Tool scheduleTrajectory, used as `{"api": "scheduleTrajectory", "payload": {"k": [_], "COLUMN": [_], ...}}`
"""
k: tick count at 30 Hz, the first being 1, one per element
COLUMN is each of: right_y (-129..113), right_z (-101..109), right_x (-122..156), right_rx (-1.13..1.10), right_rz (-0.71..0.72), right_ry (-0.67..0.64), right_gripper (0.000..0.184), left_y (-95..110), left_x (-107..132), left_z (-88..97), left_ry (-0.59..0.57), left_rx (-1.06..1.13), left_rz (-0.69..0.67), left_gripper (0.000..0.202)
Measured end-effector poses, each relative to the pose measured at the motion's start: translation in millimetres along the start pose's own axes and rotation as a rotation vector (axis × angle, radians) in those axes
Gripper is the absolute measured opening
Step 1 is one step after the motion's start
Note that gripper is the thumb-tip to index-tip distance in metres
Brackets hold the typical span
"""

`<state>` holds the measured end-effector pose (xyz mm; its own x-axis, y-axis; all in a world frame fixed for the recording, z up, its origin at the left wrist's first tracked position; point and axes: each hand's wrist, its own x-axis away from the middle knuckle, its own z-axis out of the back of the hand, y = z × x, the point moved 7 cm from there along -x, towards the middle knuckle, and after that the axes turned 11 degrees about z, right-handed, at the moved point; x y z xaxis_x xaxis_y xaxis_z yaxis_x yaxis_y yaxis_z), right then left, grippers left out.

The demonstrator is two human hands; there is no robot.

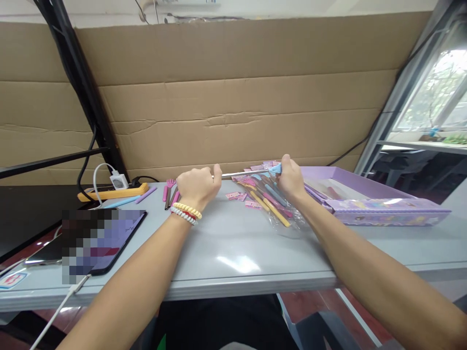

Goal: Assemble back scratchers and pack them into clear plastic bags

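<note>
A thin silver rod [242, 173] with a light-blue end runs nearly level between my two hands, above the table. My left hand [199, 187] is closed round its left end, thumb up, so that end is hidden. At the light-blue end my right hand [292, 179] is closed, thumb also up. Below and beside the right hand lies a clear plastic bag [279, 209] with several slim yellow, pink, blue and grey sticks. Small pink printed cards [252, 204] are scattered by it. Just left of my left hand are pink fork-headed sticks [170, 183] with dark parts.
A purple box [386, 211] stands open at the right. On the left are a phone or tablet [126, 238] with a white cable, a yellow power strip [109, 194] with a white plug, and blue and purple sticks [146, 194]. Cardboard [248, 97] lines the back.
</note>
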<state>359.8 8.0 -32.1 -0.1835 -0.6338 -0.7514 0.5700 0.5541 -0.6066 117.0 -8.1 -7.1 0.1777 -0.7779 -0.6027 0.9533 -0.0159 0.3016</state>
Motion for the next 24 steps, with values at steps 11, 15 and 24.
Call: {"api": "scheduleTrajectory", "payload": {"k": [11,15,24], "right_y": [-22.8,-18.0,-18.9], "right_z": [-38.8,-40.5,-37.2], "right_x": [24.5,24.1,27.9], "right_rx": [-0.003,0.087,0.130], "right_rz": [0.006,0.058,0.093], "right_ry": [-0.182,-0.280,-0.474], "right_gripper": [0.043,0.038,0.044], "left_y": [12.8,8.9,9.8], "left_x": [8.7,4.9,12.6], "left_z": [-21.7,-35.6,-63.2], "left_ry": [-0.104,-0.162,-0.398], "left_rx": [0.004,0.021,0.135], "left_rz": [-0.092,-0.189,-0.440], "left_gripper": [0.067,0.064,0.032]}}
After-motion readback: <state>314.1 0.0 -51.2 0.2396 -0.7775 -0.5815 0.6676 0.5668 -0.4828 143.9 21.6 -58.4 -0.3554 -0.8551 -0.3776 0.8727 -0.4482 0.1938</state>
